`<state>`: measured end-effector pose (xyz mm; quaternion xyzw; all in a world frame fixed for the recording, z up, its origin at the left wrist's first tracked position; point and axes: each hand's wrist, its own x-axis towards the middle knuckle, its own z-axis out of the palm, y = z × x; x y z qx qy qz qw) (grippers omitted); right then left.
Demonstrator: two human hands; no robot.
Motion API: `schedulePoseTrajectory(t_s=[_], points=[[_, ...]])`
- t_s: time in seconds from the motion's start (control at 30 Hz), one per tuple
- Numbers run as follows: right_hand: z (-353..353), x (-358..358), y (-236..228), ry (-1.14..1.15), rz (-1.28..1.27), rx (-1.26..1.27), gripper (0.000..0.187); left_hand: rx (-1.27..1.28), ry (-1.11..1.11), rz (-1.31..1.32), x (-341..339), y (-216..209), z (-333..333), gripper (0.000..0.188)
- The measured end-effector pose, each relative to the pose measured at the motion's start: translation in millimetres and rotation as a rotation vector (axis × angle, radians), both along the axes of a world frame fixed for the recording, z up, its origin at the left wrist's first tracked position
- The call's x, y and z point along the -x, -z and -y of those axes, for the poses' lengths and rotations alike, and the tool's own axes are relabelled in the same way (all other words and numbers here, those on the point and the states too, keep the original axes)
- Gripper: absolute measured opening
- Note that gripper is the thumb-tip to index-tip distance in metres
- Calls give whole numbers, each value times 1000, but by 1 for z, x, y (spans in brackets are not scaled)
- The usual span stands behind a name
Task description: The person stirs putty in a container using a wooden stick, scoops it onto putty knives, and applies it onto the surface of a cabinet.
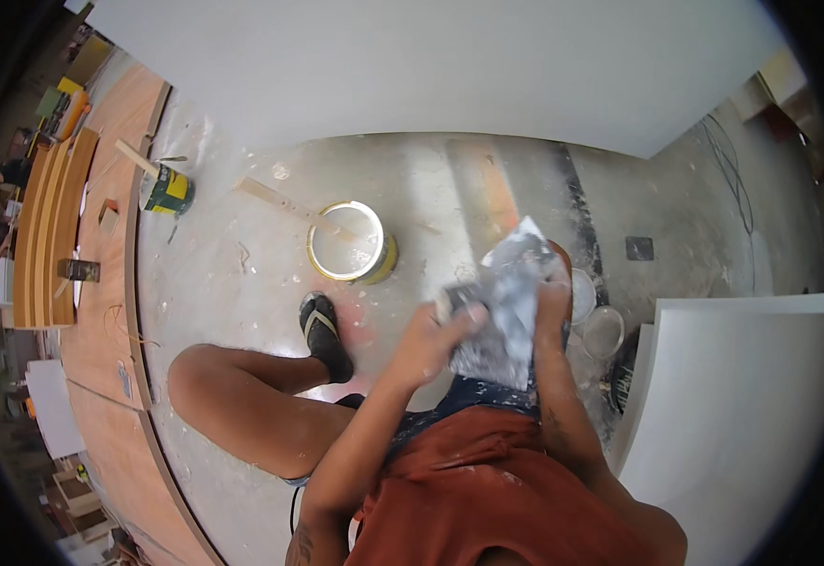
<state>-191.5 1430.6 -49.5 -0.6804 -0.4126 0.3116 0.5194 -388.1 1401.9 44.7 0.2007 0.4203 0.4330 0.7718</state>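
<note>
In front of my lap, my two hands hold flat, dark grey plates smeared with white paste, probably putty spreaders. My left hand (438,341) is closed on the darker spreader (487,351), its thumb lying across the face. My right hand (553,294) grips the edge of the other spreader (519,259), which carries more white paste and has a pointed white upper corner. The plates overlap, and motion blur hides where they touch. Ahead and to the left of them stands an open tin of white paste (354,243), with a wooden stick (285,204) leaning over its rim.
A large pale panel (431,66) spans the far side. At left, a smaller green and yellow tin (167,191) stands beside plywood sheets (110,283). Clear round containers (603,332) sit by my right knee, near a white panel (733,387). A cable (747,203) crosses the floor.
</note>
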Motion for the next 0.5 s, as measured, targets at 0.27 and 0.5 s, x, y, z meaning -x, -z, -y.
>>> schedulePoseTrajectory(t_s=[0.27,0.5], points=[[-37,29,-41,-379,-480,296,25,-490,351,-789,113,-67,-5,17],[-52,66,3,-398,-1105,218,25,-143,-515,-594,197,-45,-71,39]])
